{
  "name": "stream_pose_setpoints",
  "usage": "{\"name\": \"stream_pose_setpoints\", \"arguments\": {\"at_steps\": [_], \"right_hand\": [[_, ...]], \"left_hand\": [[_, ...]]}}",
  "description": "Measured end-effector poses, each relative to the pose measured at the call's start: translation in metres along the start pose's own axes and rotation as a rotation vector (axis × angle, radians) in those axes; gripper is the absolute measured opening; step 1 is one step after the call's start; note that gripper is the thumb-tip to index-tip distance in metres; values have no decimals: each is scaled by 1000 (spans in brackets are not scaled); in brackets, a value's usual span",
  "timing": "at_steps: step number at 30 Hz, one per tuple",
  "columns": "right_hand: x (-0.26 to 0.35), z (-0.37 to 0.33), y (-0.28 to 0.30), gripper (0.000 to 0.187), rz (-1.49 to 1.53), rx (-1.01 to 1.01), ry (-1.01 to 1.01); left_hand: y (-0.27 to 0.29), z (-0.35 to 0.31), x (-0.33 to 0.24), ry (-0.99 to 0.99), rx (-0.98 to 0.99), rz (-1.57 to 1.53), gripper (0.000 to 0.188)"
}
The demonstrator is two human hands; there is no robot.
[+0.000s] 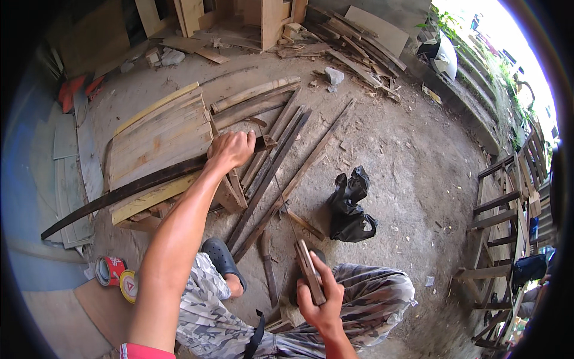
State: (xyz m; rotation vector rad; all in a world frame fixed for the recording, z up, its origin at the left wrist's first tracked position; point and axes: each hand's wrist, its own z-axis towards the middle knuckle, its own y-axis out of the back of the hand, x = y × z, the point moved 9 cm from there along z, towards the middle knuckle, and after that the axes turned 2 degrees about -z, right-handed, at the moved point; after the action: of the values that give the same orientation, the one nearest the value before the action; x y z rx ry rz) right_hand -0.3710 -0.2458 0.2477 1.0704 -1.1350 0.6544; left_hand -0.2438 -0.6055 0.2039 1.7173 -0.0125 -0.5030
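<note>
In the head view, my left hand (232, 149) clenches the dark strip (161, 172) lying across the low wooden worktop (161, 134), its right end overhanging. My right hand (323, 297) wraps the saw (311, 276), its thin blade reaching toward that end. I'd press the strip firmly and stroke straight.

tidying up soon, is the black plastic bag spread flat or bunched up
Bunched up: the bag sits in creased, raised folds on the ground, not laid out flat.
</note>
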Motion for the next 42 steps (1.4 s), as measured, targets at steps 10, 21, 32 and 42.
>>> {"name": "stream_pose_setpoints", "arguments": {"at_steps": [10,21,32,42], "right_hand": [[17,139,-68,47,-85,-99,147],[-7,42,-22,55,-17,-91,156],[8,91,-44,51,28,-57,77],[43,104,-33,49,-124,-45,120]], "left_hand": [[-8,17,18,42,-20,29,51],[-11,12,5,-92,-56,-4,61],[-5,2,8,6,-49,-80,59],[-5,7,-1,-110,-149,-112,61]]}}
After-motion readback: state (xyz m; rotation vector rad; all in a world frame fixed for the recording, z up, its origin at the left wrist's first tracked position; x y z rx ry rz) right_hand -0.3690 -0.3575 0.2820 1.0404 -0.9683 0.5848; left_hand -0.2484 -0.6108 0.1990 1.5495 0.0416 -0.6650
